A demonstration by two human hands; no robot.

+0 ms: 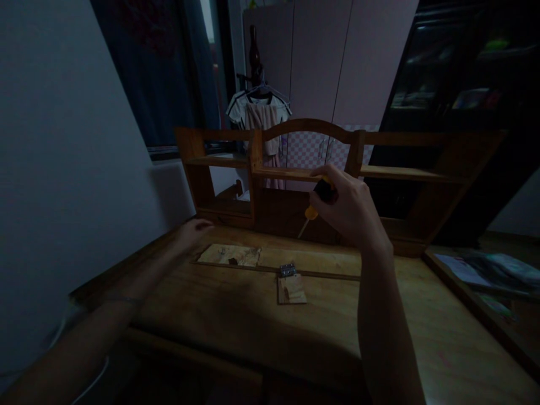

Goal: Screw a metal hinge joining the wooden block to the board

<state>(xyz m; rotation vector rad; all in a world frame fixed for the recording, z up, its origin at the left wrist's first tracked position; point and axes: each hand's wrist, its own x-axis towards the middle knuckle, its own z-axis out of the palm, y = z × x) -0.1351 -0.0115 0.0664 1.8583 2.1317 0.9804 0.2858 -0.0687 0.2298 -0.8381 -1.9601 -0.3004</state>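
Observation:
My right hand (348, 205) is wrapped around a screwdriver (311, 212) with a yellow and black handle. Its thin shaft points down and to the left, its tip in the air above the desk. Further left, my left hand (194, 232) is raised over the back of the desk, its fingers drawn together; whether something small is in them is hidden. A metal hinge (288, 270) lies at the desk's long seam, against a small square wooden piece (292, 289). Left of it, a pale strip with a torn, marked surface (230, 255) shows along the seam.
A wooden shelf unit (253, 185) rises along the back of the desk (236, 315). Papers or magazines (489, 270) lie at the right, beyond a raised wooden edge. A wall (63, 140) closes off the left side. Clothes (259, 109) hang behind the shelves.

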